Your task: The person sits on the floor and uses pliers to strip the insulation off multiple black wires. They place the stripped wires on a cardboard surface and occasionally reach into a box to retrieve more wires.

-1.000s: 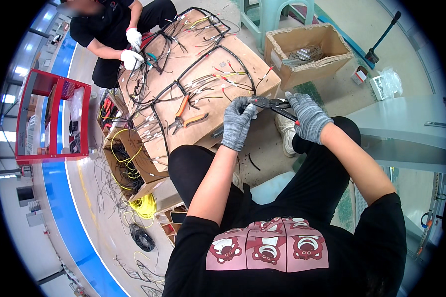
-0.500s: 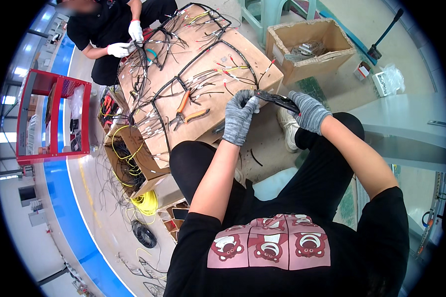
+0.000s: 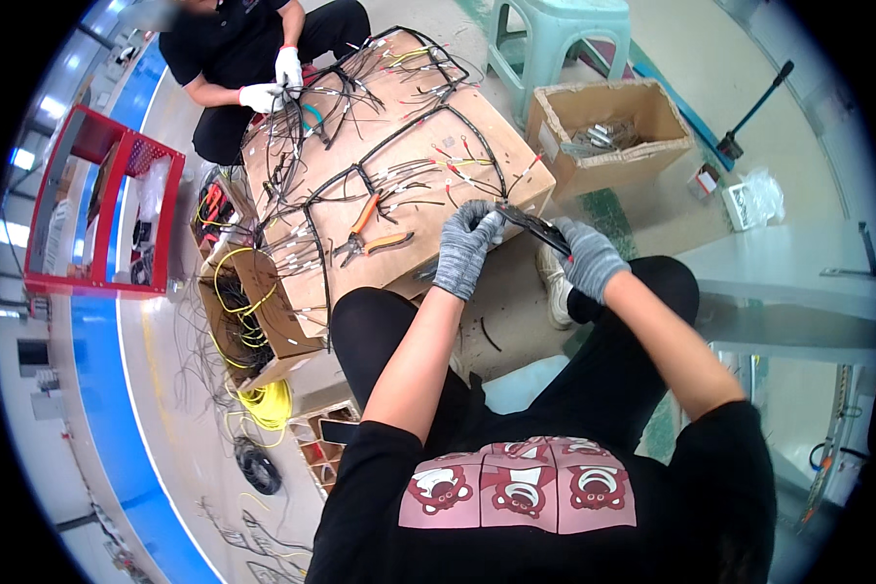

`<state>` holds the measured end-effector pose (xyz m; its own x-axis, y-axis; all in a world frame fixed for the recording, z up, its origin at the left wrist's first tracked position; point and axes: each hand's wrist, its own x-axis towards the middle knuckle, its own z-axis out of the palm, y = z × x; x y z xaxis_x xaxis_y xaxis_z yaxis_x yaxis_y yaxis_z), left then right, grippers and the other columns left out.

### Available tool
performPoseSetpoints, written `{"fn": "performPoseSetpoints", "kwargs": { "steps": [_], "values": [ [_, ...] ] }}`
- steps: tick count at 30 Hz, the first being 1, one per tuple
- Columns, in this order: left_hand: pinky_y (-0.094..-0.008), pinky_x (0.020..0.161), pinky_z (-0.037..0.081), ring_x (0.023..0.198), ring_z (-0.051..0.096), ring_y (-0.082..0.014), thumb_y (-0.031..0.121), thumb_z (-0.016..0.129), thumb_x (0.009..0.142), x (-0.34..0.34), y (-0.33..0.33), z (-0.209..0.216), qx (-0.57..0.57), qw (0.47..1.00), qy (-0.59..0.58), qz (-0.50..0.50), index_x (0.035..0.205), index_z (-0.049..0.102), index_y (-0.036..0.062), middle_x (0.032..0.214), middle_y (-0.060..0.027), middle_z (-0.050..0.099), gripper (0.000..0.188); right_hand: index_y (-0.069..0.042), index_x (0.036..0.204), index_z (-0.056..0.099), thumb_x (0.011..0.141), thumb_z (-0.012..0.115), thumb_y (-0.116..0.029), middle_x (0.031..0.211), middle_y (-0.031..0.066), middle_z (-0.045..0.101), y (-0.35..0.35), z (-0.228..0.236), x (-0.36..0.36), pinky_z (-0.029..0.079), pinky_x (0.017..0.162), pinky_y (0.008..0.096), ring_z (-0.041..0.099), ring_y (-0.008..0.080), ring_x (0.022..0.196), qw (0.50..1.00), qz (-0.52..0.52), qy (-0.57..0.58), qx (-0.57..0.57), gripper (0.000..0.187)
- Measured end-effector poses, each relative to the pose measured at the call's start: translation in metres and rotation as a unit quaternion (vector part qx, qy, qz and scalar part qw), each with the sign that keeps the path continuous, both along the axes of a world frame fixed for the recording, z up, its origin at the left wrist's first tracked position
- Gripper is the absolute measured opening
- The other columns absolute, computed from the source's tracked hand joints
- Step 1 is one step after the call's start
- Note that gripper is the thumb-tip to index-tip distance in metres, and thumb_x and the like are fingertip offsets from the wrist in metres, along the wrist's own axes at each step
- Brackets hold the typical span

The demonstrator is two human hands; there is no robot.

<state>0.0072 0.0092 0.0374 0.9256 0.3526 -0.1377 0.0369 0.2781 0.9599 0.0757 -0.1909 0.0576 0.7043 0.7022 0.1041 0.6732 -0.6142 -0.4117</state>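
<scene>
To do this step well, the black pliers (image 3: 533, 228) should probably stay square to whatever sits at their tip, with the squeeze coming evenly through the handles rather than in a jerk or twist. It would help to keep the left fingertips just back from the biting end so that nothing gets nipped, and to leave some slack in the black cable (image 3: 480, 139), whose near end comes down to the worktop (image 3: 355, 282) corner just beside the tip. The pliers are held in the air just off that corner, slanting down from the left hand (image 3: 465, 248) to the right hand (image 3: 590, 258). The right hand is closed around the handles, which lie close together, though the fingers' full wrap is partly hidden. The left hand is curled, thumb and fingertips drawn together at the pliers' head; whether a wire end lies in that pinch is too small to tell. Orange-handled pliers (image 3: 365, 212) lie on the worktop, apart from both hands, best left clear of the cable as the work goes on.
</scene>
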Motion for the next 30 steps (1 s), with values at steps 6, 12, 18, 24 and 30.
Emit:
{"fn": "performPoseSetpoints", "kwargs": {
  "steps": [6, 12, 18, 24, 30],
  "values": [
    [-0.0221, 0.060, 0.046, 0.065, 0.054, -0.0091, 0.010, 0.059, 0.083, -0.005, 0.008, -0.003, -0.017, 0.999, -0.011, 0.047, 0.091, 0.057, 0.0022, 0.074, -0.0012, 0.057, 0.011, -0.004, 0.096, 0.054, 0.083, 0.058, -0.021, 0.075, 0.0099, 0.061, -0.036, 0.037, -0.042, 0.044, 0.043, 0.0261, 0.058, 0.0177, 0.055, 0.817, -0.201, 0.485, 0.241, 0.022],
    [-0.0225, 0.064, 0.050, 0.071, 0.058, -0.0108, 0.010, 0.056, 0.085, -0.004, 0.008, -0.023, -0.112, 0.990, -0.061, 0.057, 0.098, 0.054, 0.0029, 0.084, -0.0033, 0.058, 0.016, -0.002, 0.110, 0.052, 0.079, 0.064, -0.018, 0.096, 0.0136, 0.059, -0.003, 0.183, -0.142, 0.047, 0.046, 0.0195, 0.059, 0.0120, 0.060, 0.504, 0.125, 0.631, 0.577, 0.037],
    [-0.0233, 0.066, 0.050, 0.074, 0.058, -0.0121, 0.010, 0.051, 0.087, 0.003, -0.006, -0.018, -0.145, 0.987, -0.046, 0.058, 0.100, 0.054, 0.0026, 0.086, -0.0046, 0.058, 0.015, -0.002, 0.103, 0.052, 0.082, 0.060, -0.018, 0.092, 0.0156, 0.060, 0.010, 0.229, -0.164, 0.046, 0.044, 0.0197, 0.059, 0.0136, 0.055, 0.461, 0.286, 0.613, 0.574, 0.028],
    [-0.0210, 0.054, 0.047, 0.059, 0.054, -0.0087, 0.008, 0.052, 0.087, -0.007, 0.005, -0.025, -0.157, 0.981, -0.016, 0.109, 0.090, 0.055, 0.0031, 0.071, -0.0024, 0.057, 0.007, -0.002, 0.096, 0.053, 0.084, 0.057, -0.017, 0.088, 0.0176, 0.061, 0.024, 0.216, -0.149, 0.046, 0.042, 0.0199, 0.058, 0.0152, 0.051, 0.500, 0.235, 0.603, 0.575, 0.021],
    [-0.0184, 0.050, 0.042, 0.055, 0.050, -0.0051, 0.013, 0.057, 0.085, -0.002, -0.002, -0.021, -0.109, 0.993, 0.041, 0.032, 0.088, 0.056, 0.0075, 0.068, 0.0029, 0.054, 0.006, -0.002, 0.095, 0.050, 0.086, 0.052, -0.015, 0.089, 0.0211, 0.061, 0.036, 0.134, -0.062, 0.047, 0.041, 0.0202, 0.060, 0.0176, 0.050, 0.676, -0.009, 0.515, 0.528, 0.015]
  ]
}}
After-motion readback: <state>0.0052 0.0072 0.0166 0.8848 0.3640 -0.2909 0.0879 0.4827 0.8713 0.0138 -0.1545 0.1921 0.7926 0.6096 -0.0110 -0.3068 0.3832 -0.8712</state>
